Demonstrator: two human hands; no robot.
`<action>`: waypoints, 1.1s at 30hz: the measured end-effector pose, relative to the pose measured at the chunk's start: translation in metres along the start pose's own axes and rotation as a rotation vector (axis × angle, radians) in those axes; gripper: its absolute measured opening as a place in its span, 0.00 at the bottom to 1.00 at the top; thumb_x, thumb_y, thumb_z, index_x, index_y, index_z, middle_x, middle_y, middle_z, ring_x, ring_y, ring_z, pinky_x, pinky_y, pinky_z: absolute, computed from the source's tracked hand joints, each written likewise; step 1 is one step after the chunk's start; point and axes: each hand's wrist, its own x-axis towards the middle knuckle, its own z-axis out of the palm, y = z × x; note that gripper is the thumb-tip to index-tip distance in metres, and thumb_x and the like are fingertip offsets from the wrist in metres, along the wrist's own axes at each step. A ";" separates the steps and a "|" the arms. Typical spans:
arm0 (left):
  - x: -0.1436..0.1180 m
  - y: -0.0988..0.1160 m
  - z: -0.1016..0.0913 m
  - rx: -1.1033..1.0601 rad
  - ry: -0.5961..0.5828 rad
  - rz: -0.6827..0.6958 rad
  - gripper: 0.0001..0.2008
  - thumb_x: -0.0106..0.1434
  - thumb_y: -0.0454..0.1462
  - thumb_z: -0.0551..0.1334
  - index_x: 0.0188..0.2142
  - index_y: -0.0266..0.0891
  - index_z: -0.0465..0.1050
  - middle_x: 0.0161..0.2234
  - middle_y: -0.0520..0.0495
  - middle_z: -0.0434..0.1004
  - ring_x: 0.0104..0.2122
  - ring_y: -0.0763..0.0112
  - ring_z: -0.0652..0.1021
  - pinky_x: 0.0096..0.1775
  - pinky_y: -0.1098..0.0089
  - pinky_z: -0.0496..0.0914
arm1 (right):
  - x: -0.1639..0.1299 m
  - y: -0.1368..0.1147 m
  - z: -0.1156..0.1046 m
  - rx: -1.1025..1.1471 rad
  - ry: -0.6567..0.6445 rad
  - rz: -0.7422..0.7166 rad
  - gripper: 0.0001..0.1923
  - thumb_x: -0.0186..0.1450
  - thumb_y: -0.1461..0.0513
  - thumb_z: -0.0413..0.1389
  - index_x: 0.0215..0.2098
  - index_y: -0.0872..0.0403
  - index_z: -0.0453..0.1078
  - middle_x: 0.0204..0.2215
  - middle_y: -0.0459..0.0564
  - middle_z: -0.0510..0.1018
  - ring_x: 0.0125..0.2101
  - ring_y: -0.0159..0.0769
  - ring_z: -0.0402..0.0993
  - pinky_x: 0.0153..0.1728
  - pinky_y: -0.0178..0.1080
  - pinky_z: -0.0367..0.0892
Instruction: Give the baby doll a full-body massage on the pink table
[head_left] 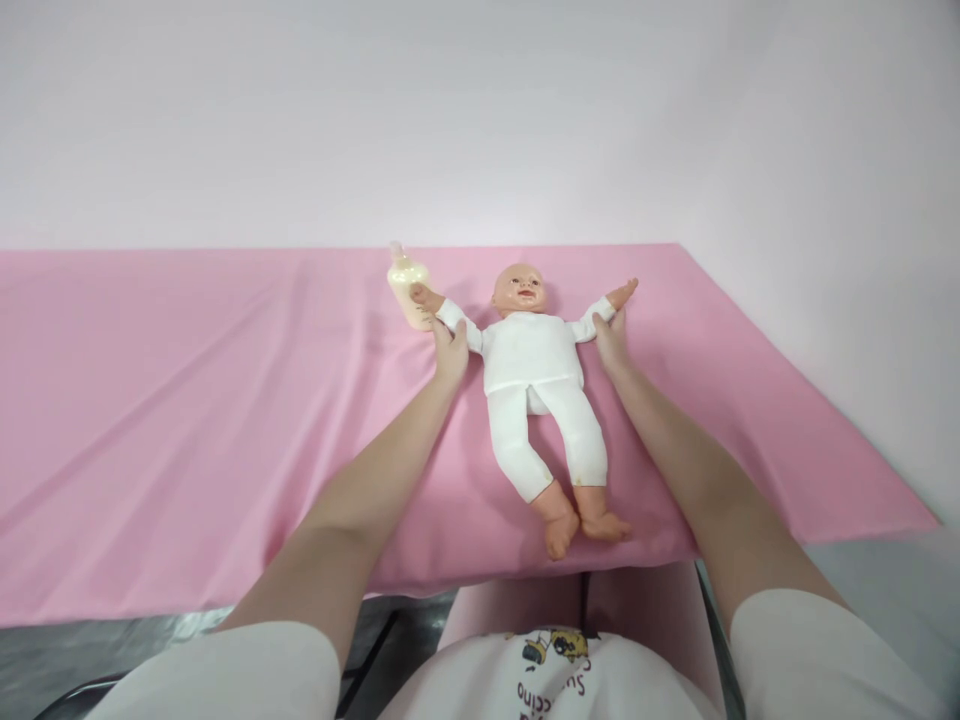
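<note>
The left hand (451,350) is closed lightly around the upper part of the doll's (534,365) arm on that side, fingers wrapped over the white sleeve just below the small plastic hand, while the right hand (611,340) pinches the opposite sleeve near the wrist in much the same way. Between the two grips the doll lies on its back on the pink sheet (187,400), arms flung out sideways, its long axis running from the head at the far end to the bare feet at the near edge (tilted a little, the feet drifting to the right). Both hands sit level with the doll's shoulders, one on either side, about equally near to the trunk. Just beyond the left hand, touching the doll's outstretched fingers or very nearly so, a pale yellow feeding bottle (407,285) stands on the sheet.
</note>
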 end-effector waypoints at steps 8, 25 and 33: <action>-0.007 0.001 -0.001 0.313 -0.265 0.356 0.24 0.68 0.41 0.59 0.62 0.42 0.65 0.62 0.37 0.66 0.64 0.54 0.66 0.68 0.49 0.58 | -0.015 -0.037 0.008 -0.171 -0.226 -0.147 0.30 0.69 0.60 0.49 0.69 0.49 0.54 0.66 0.55 0.66 0.67 0.46 0.61 0.70 0.56 0.55; -0.013 0.017 0.004 0.206 -0.436 0.281 0.26 0.61 0.29 0.59 0.59 0.44 0.73 0.62 0.41 0.69 0.65 0.55 0.67 0.70 0.49 0.54 | -0.017 -0.041 0.012 -0.254 -0.391 -0.208 0.33 0.61 0.70 0.47 0.62 0.45 0.69 0.60 0.48 0.73 0.62 0.42 0.66 0.70 0.52 0.56; -0.008 0.008 0.000 0.065 -0.143 0.120 0.24 0.67 0.43 0.63 0.60 0.41 0.62 0.59 0.38 0.69 0.63 0.57 0.69 0.67 0.54 0.58 | -0.012 -0.041 0.007 0.000 -0.117 -0.058 0.35 0.68 0.51 0.54 0.70 0.46 0.51 0.68 0.53 0.62 0.69 0.44 0.58 0.70 0.55 0.53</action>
